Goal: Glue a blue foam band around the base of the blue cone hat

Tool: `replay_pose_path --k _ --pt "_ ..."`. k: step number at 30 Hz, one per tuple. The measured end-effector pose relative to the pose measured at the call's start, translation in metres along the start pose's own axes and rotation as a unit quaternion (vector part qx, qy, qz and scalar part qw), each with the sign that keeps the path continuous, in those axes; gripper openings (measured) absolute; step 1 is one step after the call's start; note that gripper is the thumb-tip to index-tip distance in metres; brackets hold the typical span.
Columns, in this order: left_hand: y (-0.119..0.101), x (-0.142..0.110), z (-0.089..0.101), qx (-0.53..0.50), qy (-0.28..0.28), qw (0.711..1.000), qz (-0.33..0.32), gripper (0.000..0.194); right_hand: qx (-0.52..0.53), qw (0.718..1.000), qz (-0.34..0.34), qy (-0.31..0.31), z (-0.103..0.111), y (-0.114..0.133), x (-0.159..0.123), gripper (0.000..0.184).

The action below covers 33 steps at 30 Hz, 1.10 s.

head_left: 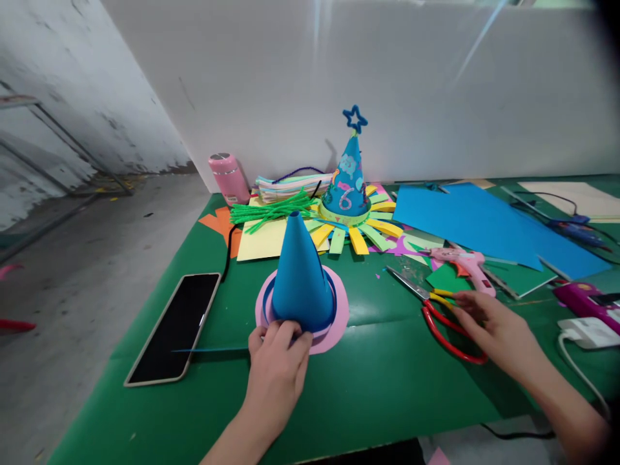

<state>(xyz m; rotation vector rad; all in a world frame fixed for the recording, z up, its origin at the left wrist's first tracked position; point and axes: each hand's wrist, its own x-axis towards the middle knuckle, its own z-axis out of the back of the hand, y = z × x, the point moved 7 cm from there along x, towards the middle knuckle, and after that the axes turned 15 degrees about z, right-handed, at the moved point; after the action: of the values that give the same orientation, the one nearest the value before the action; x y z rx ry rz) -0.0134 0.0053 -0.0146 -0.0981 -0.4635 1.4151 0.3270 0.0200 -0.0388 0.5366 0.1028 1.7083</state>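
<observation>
A blue paper cone (298, 278) stands upright on a pink paper ring (339, 284). A thin blue paper strip (217, 350) curves around the cone's base, its free end sticking out to the left over the phone. My left hand (278, 355) pinches the strip against the front of the base, fingers closed; the fingertips are partly hidden. Over to the right, my right hand (489, 326) has its fingers closed on the upper handle of red and yellow scissors (448, 342), whose blades lie on the table pointing away to the left.
Behind stands a decorated blue party hat (345, 187) with a star on top. Green pipe cleaners (271, 212), a pink bottle (228, 179) and blue sheets (465, 219) lie around it. A pink glue gun (467, 265) is beyond the scissors; a phone (174, 329) lies left.
</observation>
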Motion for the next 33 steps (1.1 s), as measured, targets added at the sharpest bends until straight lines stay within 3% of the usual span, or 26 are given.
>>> replay_pose_path --k 4,12,15,19,22,23,25,27,28,30,33 --pt "-0.002 0.004 -0.002 0.011 0.004 1.0 0.025 0.024 -0.042 0.997 0.013 0.064 -0.014 -0.002 -0.005 0.033" --pt "-0.004 0.006 -0.004 0.017 0.016 0.999 0.042 0.023 -0.052 0.992 0.004 0.116 -0.025 -0.013 0.008 0.021" --pt "-0.005 0.008 -0.007 0.02 0.013 0.999 0.041 0.022 -0.036 0.995 -0.007 0.096 -0.02 -0.011 0.006 0.019" --pt "-0.008 0.01 -0.011 0.024 0.015 0.999 0.04 0.023 -0.016 0.999 -0.044 0.027 0.004 -0.006 -0.003 0.024" --pt "-0.011 0.011 -0.013 0.027 0.012 0.999 0.041 0.023 0.088 0.99 -0.106 -0.004 0.013 0.009 -0.012 0.026" --pt "-0.011 0.011 -0.013 0.028 0.007 0.999 0.042 0.023 0.226 0.96 -0.163 -0.013 0.007 0.015 -0.018 0.025" --pt "-0.012 0.011 -0.013 0.028 -0.003 0.999 0.043 0.022 0.493 0.832 -0.253 0.023 -0.017 0.043 -0.028 0.031" --pt "-0.012 0.01 -0.013 0.028 -0.006 0.999 0.045 0.022 0.654 0.699 -0.281 0.071 -0.036 0.083 -0.036 0.03" --pt "-0.012 0.011 -0.014 0.027 -0.004 0.999 0.046 0.022 0.696 0.655 -0.283 0.081 -0.041 0.1 -0.039 0.026" --pt "-0.011 0.011 -0.015 0.025 0.006 0.999 0.046 0.023 0.736 0.6 -0.297 0.101 -0.049 0.125 -0.047 0.025" --pt "-0.01 0.012 -0.018 0.025 0.021 0.999 0.043 0.023 0.738 0.562 -0.343 0.149 -0.06 0.147 -0.066 0.034"
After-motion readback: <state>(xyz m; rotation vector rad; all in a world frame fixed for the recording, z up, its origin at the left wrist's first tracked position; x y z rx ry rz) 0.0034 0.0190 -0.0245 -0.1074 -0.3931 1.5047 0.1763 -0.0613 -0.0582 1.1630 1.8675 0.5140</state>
